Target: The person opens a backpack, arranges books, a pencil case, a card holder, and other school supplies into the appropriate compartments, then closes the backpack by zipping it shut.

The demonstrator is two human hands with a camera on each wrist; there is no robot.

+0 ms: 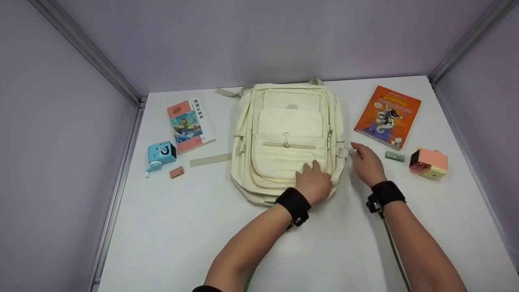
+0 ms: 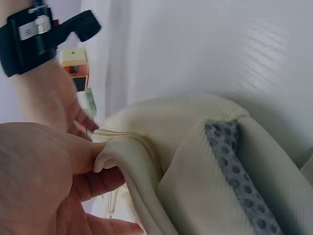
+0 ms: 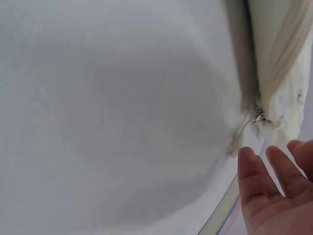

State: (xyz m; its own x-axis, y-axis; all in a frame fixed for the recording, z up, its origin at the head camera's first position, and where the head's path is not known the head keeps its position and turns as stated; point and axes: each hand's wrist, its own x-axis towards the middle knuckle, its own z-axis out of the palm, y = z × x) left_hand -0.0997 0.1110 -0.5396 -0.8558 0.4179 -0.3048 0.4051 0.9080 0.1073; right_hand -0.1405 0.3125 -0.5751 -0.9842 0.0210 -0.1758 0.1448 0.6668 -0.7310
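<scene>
A cream backpack [image 1: 290, 121] lies front side up on the white table. My left hand [image 1: 314, 184] is over its lower right corner. In the left wrist view, the thumb and fingers of that hand [image 2: 44, 171] pinch a fold of cream fabric [image 2: 142, 171] beside a zipper [image 2: 151, 152]. My right hand [image 1: 368, 164] is just off the right side of the bag, near a side buckle [image 1: 343, 153]. Its fingers [image 3: 257, 181] are loosely extended in the right wrist view, close below a dangling zipper pull [image 3: 237, 142], and hold nothing.
Left of the bag are a pink-covered book [image 1: 188, 125], a blue pencil sharpener [image 1: 161, 154] and a pink eraser [image 1: 176, 172]. On the right lie an orange book [image 1: 388, 115], a green eraser [image 1: 394, 156] and a pink-and-yellow sharpener [image 1: 432, 162]. A loose strap [image 1: 210, 159] extends leftward.
</scene>
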